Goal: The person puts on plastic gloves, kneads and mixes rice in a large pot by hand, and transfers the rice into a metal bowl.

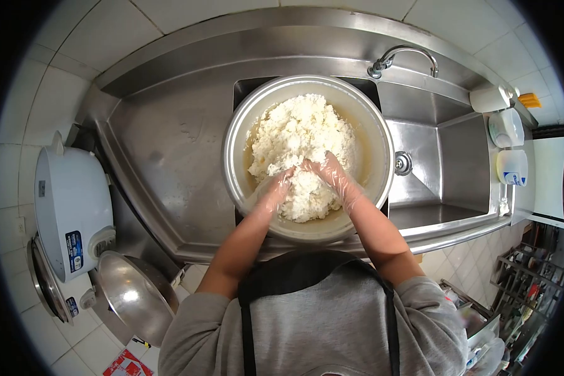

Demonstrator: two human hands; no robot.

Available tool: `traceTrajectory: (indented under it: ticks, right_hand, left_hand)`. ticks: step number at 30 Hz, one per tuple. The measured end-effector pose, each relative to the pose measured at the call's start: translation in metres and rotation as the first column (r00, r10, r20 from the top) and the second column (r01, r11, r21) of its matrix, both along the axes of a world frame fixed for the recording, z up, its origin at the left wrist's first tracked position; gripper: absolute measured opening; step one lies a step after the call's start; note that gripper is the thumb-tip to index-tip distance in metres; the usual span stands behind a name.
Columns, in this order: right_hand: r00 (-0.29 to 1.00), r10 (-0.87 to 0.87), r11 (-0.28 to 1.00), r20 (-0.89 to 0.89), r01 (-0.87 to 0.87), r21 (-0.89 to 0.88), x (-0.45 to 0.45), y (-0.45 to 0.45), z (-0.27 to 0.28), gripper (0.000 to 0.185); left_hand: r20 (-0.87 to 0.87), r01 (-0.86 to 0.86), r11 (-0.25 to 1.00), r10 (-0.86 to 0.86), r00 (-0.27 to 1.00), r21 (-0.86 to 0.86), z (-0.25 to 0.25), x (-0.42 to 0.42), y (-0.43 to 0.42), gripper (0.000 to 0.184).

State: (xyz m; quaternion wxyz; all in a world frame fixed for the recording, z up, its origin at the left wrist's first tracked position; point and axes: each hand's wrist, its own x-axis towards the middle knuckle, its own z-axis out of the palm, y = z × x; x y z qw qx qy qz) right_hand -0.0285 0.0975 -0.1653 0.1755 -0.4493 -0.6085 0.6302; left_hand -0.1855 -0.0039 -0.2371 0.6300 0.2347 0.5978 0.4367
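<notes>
A large round metal pot (232,150) holds a heap of white crumbly curd (307,122), with cloudy yellowish liquid around its edges. Both my hands wear thin clear plastic gloves and work in the near half of the heap. My left hand (276,189) curls into the curd from the left, its fingertips partly covered by crumbs. Close by on the right, my right hand (333,174) has bent fingers closed on the curd, angled toward the left hand. A loose mound of crumbs lies between my wrists.
The pot sits across a stainless steel sink counter (169,144). To its right are a basin with a drain (403,163) and a curved faucet (413,50). Plastic tubs (506,128) line the right ledge. At left stand a white appliance (75,200) and a metal bowl (131,288).
</notes>
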Motion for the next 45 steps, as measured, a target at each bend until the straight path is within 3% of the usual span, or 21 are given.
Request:
traceTrajectory:
  ticks: [1, 4, 7, 8, 11, 12, 17, 18, 20, 22, 23, 25, 27, 29, 33, 35, 36, 38, 40, 43, 45]
  right_hand:
    - [0.997, 0.004, 0.998, 0.080, -0.010, 0.069, 0.001, 0.003, 0.002, 0.055]
    - [0.976, 0.014, 0.977, 0.215, -0.059, 0.206, 0.001, 0.010, 0.033, 0.070]
    - [0.980, -0.120, 0.992, 0.160, 0.111, 0.063, 0.004, 0.012, 0.028, 0.077]
    - [0.983, -0.135, 0.991, 0.123, 0.134, 0.018, 0.004, 0.012, 0.030, 0.074]
    - [0.981, -0.192, 0.973, 0.012, 0.192, -0.127, 0.005, 0.008, 0.046, 0.064]
    - [0.981, -0.187, 0.975, 0.044, 0.191, -0.110, 0.005, 0.006, 0.055, 0.059]
    - [0.981, -0.103, 0.992, 0.164, 0.113, -0.051, -0.002, 0.006, 0.055, 0.036]
    - [0.971, -0.031, 0.976, 0.236, -0.022, 0.217, -0.003, 0.005, 0.048, 0.034]
    - [0.908, 0.039, 0.695, 0.417, -0.325, 0.642, -0.009, 0.003, 0.040, 0.033]
    - [0.926, -0.028, 0.532, 0.377, -0.305, 0.790, -0.012, -0.002, 0.026, 0.031]
    - [0.935, -0.056, 0.440, 0.351, -0.293, 0.849, -0.014, -0.005, 0.027, 0.030]
    - [0.946, -0.054, 0.531, 0.319, -0.243, 0.812, -0.011, -0.006, 0.028, 0.028]
    - [0.953, -0.027, 0.642, 0.302, -0.215, 0.736, -0.006, -0.007, 0.017, 0.029]
    - [0.968, -0.023, 0.787, 0.248, -0.136, 0.602, -0.004, -0.002, 0.012, 0.031]
    - [0.998, 0.024, 0.971, 0.054, -0.037, 0.237, 0.005, 0.009, 0.010, 0.053]
    - [0.992, 0.061, 0.997, -0.109, -0.065, -0.030, 0.013, 0.019, 0.016, 0.072]
    - [0.974, 0.188, 0.978, 0.130, -0.197, 0.063, 0.018, 0.031, 0.024, 0.100]
    - [0.904, 0.331, 0.912, 0.271, -0.380, 0.155, 0.022, 0.043, 0.050, 0.111]
    - [0.836, 0.408, 0.853, 0.366, -0.492, 0.173, 0.026, 0.056, 0.047, 0.116]
    - [0.840, 0.342, 0.884, 0.421, -0.439, 0.159, 0.033, 0.090, 0.038, 0.126]
    - [0.866, 0.247, 0.911, 0.434, -0.360, 0.200, 0.041, 0.121, 0.004, 0.123]
  left_hand:
    - [-0.141, 0.016, 0.998, -0.007, 0.990, 0.057, 0.020, 0.010, 0.001, 0.036]
    - [-0.015, -0.002, 0.979, -0.001, 1.000, -0.202, 0.036, 0.008, 0.026, 0.040]
    - [-0.114, -0.047, 0.991, 0.062, 0.992, 0.127, 0.040, 0.009, 0.022, 0.043]
    - [-0.130, -0.049, 0.988, 0.068, 0.989, 0.144, 0.044, 0.009, 0.023, 0.046]
    - [-0.099, -0.018, 0.973, -0.005, 0.995, -0.231, 0.057, 0.009, 0.041, 0.057]
    - [-0.187, 0.069, 0.991, -0.090, 0.978, -0.115, 0.066, 0.012, 0.046, 0.061]
    - [0.082, -0.027, 0.994, 0.036, 0.996, -0.109, 0.106, 0.025, 0.039, 0.067]
    - [0.134, -0.046, 0.993, 0.061, 0.989, -0.112, 0.110, 0.027, 0.037, 0.068]
    - [0.215, -0.122, 0.985, 0.147, 0.965, -0.125, 0.098, 0.028, 0.043, 0.065]
    - [0.178, 0.060, 0.989, -0.036, 0.983, -0.134, 0.093, 0.017, 0.045, 0.061]
    - [0.056, 0.181, 0.979, -0.187, 0.981, 0.093, 0.083, 0.010, 0.039, 0.059]
    - [-0.261, 0.364, 0.787, -0.264, 0.929, 0.499, 0.064, -0.005, 0.026, 0.056]
    - [-0.594, 0.502, 0.656, -0.100, 0.798, 0.564, 0.025, -0.014, 0.031, 0.053]
    - [-0.601, 0.466, 0.656, -0.024, 0.799, 0.594, 0.033, -0.012, 0.032, 0.046]
    - [-0.267, 0.201, 0.814, -0.059, 0.962, 0.545, 0.079, -0.004, 0.041, 0.036]
    - [0.052, -0.020, 0.903, -0.002, 0.999, 0.428, 0.091, 0.003, 0.045, 0.034]
    - [0.118, -0.137, 0.937, 0.104, 0.988, 0.320, 0.090, 0.009, 0.049, 0.035]
    - [0.209, -0.352, 0.933, 0.330, 0.921, 0.076, 0.086, 0.019, 0.060, 0.037]
    - [-0.182, -0.258, 0.942, 0.298, 0.937, 0.214, 0.064, 0.005, 0.060, 0.039]
    - [-0.696, -0.028, 0.948, 0.253, 0.673, 0.317, 0.008, -0.029, 0.055, 0.041]
    - [-0.629, -0.111, 0.957, 0.260, 0.733, 0.267, 0.004, -0.043, 0.056, 0.043]
